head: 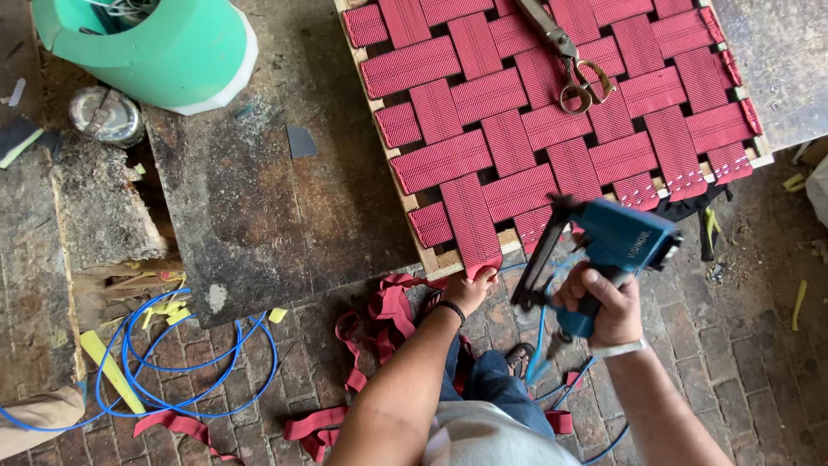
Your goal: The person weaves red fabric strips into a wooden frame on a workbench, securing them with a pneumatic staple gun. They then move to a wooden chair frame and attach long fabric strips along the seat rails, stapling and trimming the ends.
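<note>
Left hand (470, 289) pinches the loose end of a red webbing strap (470, 226) at the wooden frame's (429, 256) near edge — strap's long axis runs away from the person. Right hand (604, 306) closed around the blue staple gun (604, 246), nose just right of the strap end, on the table (259, 207).

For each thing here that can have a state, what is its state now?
left hand: pinching the red webbing strap end at the frame edge
right hand: gripping the blue pneumatic stapler
scissors: closed, lying on the woven webbing
blue air hose: loosely coiled on the floor
</note>
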